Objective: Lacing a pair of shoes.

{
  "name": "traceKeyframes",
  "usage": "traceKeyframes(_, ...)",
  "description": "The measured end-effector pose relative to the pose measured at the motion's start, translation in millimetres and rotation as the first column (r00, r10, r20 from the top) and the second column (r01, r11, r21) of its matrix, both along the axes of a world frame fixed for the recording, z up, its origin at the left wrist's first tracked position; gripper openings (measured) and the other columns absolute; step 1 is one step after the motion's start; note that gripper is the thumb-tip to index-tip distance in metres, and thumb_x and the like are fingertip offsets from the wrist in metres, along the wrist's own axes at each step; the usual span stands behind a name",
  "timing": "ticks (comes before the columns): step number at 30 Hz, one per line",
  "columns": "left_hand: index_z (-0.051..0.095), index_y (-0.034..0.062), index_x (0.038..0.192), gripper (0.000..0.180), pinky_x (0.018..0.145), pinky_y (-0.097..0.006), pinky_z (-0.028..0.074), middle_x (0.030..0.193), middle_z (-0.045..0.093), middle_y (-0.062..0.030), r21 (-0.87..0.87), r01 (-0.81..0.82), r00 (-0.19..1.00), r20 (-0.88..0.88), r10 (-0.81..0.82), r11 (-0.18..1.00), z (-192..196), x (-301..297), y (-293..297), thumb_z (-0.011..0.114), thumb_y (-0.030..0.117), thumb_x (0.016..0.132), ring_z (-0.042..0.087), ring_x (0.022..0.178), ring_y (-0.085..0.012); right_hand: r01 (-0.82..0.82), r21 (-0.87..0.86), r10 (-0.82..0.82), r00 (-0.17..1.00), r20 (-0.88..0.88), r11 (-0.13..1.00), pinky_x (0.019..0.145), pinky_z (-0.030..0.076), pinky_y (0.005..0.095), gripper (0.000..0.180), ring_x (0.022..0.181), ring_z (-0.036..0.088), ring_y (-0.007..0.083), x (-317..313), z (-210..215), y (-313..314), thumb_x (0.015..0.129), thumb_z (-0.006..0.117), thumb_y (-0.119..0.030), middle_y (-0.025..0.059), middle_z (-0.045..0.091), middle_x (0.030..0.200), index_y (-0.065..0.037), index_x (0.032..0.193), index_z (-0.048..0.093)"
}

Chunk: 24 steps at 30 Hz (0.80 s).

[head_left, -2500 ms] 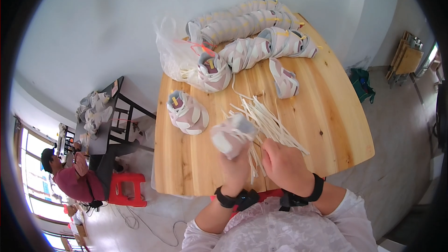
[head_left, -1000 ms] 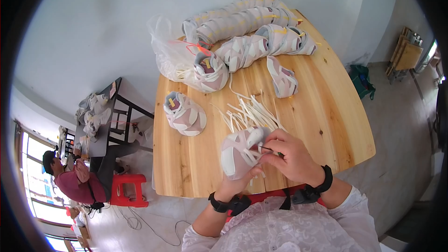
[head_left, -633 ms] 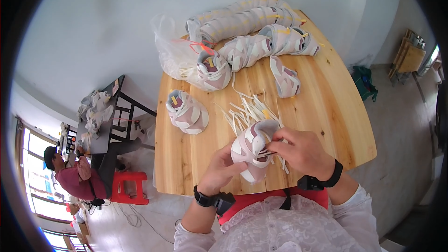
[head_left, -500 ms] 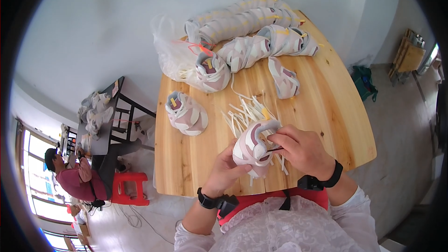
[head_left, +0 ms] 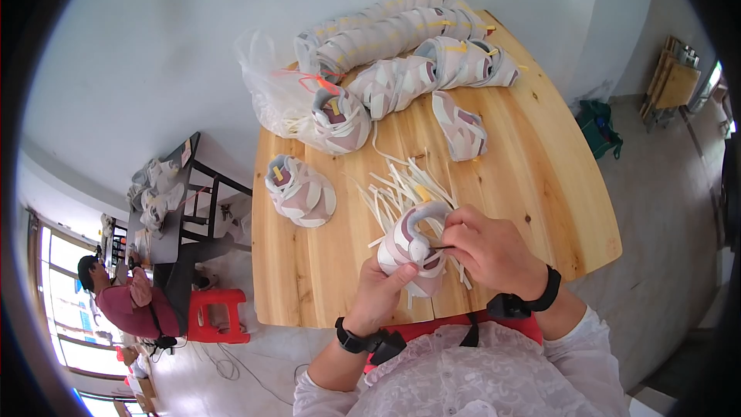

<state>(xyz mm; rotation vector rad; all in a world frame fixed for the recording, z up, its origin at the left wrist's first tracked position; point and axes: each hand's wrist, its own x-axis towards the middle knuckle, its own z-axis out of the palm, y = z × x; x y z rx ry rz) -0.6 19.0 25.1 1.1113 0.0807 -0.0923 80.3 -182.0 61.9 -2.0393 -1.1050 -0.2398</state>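
My left hand (head_left: 380, 293) grips a pink and grey sneaker (head_left: 409, 243) from below, just above the near edge of the wooden table (head_left: 540, 185). My right hand (head_left: 486, 251) pinches at the shoe's lacing area, where a thin dark tool or lace end shows between the fingertips. A loose bundle of white laces (head_left: 401, 185) lies on the table just beyond the shoe.
Two single sneakers (head_left: 301, 191) (head_left: 461, 125) lie on the table. Rows of matching sneakers (head_left: 401, 38) and a clear plastic bag (head_left: 274, 89) fill the far edge. A person in red (head_left: 127, 301) sits at far left beside a dark desk and a red stool (head_left: 216, 316).
The shoe came down from over the laces toward the near table edge. My left hand shifted under it while my right hand closed in on its lacing area.
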Motion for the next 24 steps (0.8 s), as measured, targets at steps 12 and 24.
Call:
traceKeyframes(12,0.064,0.0006,0.107,0.035,0.088,-0.031,0.045,0.115,0.053,-0.0052,0.421,-0.299,0.883,0.462,0.082,0.856,-25.4,-3.3,-12.0,0.076,0.016,0.078,0.054,0.105,-0.0181,0.189,-0.008,-0.187,0.975,0.121,0.982,0.054,0.048,0.0323,0.023,0.065,0.061,0.0209,-14.8,-8.5,12.9,0.069,0.071,-0.011,0.0064,0.054,0.100,-0.011,0.091,0.064)
traceKeyframes(24,0.054,0.0018,0.121,0.043,0.094,-0.035,0.044,0.118,0.060,-0.0075,0.046,-0.166,0.975,0.155,0.157,0.985,-26.9,-8.1,-4.2,0.071,0.016,0.084,0.057,0.109,-0.0180,0.249,0.126,-0.241,0.967,-0.078,0.960,0.049,0.046,0.0319,0.029,0.057,0.057,0.0198,-18.6,-12.4,17.3,0.077,0.070,-0.010,0.0083,0.053,0.101,-0.014,0.104,0.060)
